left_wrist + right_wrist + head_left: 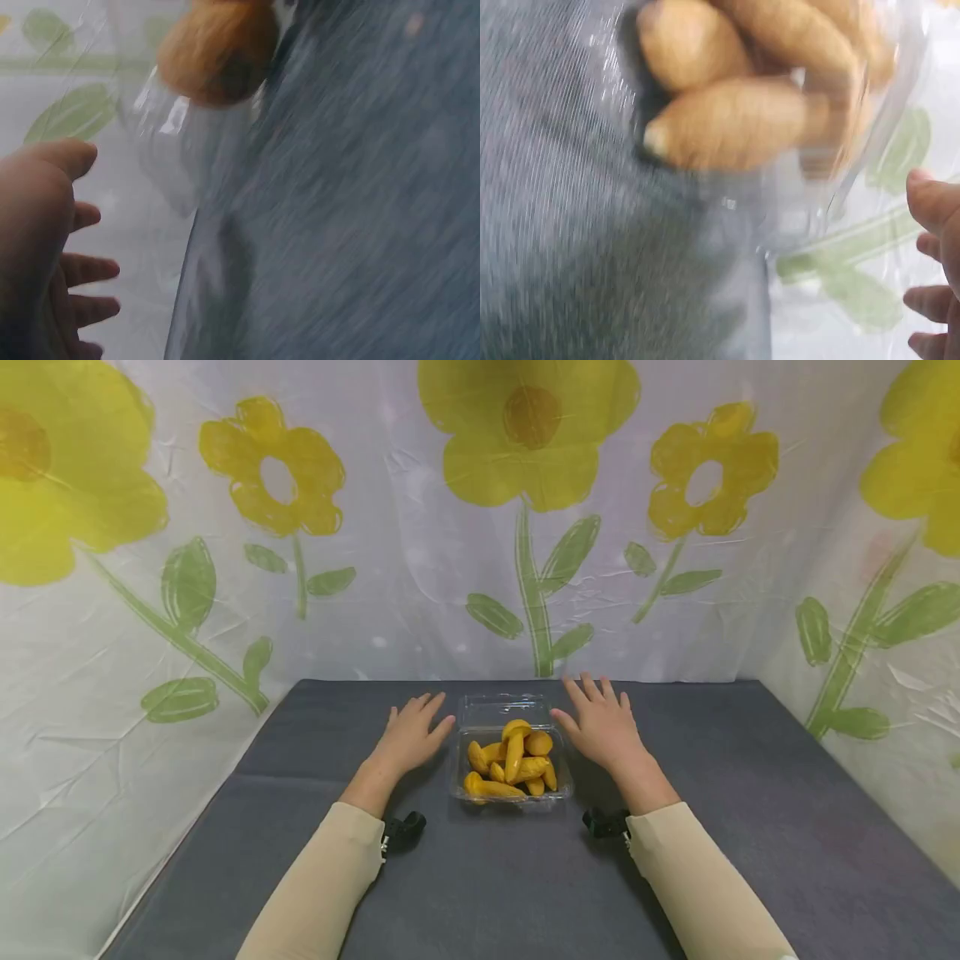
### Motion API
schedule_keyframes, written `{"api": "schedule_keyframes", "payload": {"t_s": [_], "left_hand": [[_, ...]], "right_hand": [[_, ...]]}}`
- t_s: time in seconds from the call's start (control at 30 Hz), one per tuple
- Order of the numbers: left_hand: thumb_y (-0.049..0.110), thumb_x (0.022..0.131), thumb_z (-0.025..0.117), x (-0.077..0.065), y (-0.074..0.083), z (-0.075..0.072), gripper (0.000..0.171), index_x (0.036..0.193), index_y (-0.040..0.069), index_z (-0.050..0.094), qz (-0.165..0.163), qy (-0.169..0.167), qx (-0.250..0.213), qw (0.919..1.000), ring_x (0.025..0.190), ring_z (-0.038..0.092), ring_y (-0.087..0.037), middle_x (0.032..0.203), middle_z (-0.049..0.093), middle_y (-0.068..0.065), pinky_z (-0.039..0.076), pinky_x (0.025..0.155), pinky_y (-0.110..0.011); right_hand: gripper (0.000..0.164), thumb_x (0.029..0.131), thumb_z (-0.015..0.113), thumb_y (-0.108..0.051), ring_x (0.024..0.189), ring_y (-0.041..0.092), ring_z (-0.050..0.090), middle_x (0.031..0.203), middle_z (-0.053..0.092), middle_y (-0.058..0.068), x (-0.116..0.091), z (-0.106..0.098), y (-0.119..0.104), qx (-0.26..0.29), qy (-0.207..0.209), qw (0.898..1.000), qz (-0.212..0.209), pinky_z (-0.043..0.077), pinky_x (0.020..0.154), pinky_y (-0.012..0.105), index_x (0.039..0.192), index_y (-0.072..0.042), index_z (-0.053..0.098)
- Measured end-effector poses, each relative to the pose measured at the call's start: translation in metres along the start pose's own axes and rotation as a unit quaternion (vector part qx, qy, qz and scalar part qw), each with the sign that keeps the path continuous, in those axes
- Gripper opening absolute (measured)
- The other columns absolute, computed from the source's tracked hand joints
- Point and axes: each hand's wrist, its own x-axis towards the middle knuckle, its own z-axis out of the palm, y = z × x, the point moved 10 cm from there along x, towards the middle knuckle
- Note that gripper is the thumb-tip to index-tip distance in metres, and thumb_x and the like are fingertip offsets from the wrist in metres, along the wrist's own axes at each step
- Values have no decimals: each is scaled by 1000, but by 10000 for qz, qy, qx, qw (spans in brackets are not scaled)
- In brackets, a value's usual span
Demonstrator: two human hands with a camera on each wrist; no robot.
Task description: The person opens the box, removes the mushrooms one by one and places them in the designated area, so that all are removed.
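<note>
Passage around the clear tray (pixel 546 802). Bare worktop (pixel 495 893) affords wide access on the tray's near side and, farther out, to its left and right. Just beside it, the left hand (pixel 412 732) and right hand (pixel 602 724) occupy either flank; the open lid (pixel 501 708) obstructs its far side; heaped mushrooms (pixel 513 760) fill its interior.

Legible text: none; no label, brand, number or sign can be read. Small white marks (pixel 385 844) show at the left wrist strap (pixel 406 832), at 8 o'clock from the clear container (pixel 565 783), and at the right wrist strap (pixel 604 823), at 4 o'clock; both are too small to decipher.
</note>
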Motion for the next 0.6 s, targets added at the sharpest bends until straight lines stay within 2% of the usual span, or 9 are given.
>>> {"api": "schedule_keyframes", "payload": {"t_s": [0.07,0.13,0.2,0.27,0.33,0.43,0.5,0.6], "left_hand": [[45,109,45,1,7,8,64,162,11,34,186,-194,-191,9995,152,24,-42,165,28,-21,10,120,-70],[45,110,45,0,13,15,62,161,12,36,281,-373,-273,9985,152,25,-40,165,27,-20,12,120,-69],[43,110,45,-1,16,20,59,160,11,40,330,-488,-331,9977,151,27,-39,165,28,-20,13,120,-68],[41,111,45,-1,19,22,56,157,10,44,364,-533,-357,9973,150,29,-39,164,31,-20,14,120,-68],[40,111,45,-1,21,22,54,155,9,47,411,-517,-332,9973,149,32,-38,163,34,-18,16,121,-66],[42,110,46,-2,25,23,56,155,8,48,514,-539,-295,9968,148,34,-37,162,37,-16,17,121,-64],[41,109,47,-2,26,26,57,155,7,47,574,-618,-302,9960,148,34,-37,162,37,-15,18,121,-64],[40,109,47,-4,27,29,58,156,7,46,600,-760,-356,9947,149,33,-38,163,36,-15,18,122,-63]], "right_hand": [[69,107,48,-49,152,48,14,167,22,21,-2,-3,-12,40,33,9997,-250,12,118,72,164,-15,29],[63,108,50,-46,148,46,29,161,36,20,-5,-6,-27,88,121,9984,-551,23,117,69,160,-13,39],[55,108,52,-41,135,41,49,147,54,18,-9,-10,-43,188,245,9952,-932,40,111,62,153,-10,51],[47,107,55,-37,113,32,63,126,65,13,-14,-13,-60,319,347,9898,-1347,54,96,50,144,-9,61],[39,106,60,-33,92,22,65,109,68,7,-18,-15,-76,413,426,9827,-1755,58,79,41,136,-10,68],[32,102,67,-29,81,16,63,100,68,2,-23,-13,-91,365,476,9758,-2103,56,71,35,128,-12,72],[29,99,71,-28,81,15,63,101,70,1,-24,-11,-96,280,463,9758,-2116,56,70,33,124,-13,73],[28,98,73,-29,78,14,64,98,71,0,-23,-6,-94,197,354,9815,-1871,56,67,31,121,-13,72]]}}
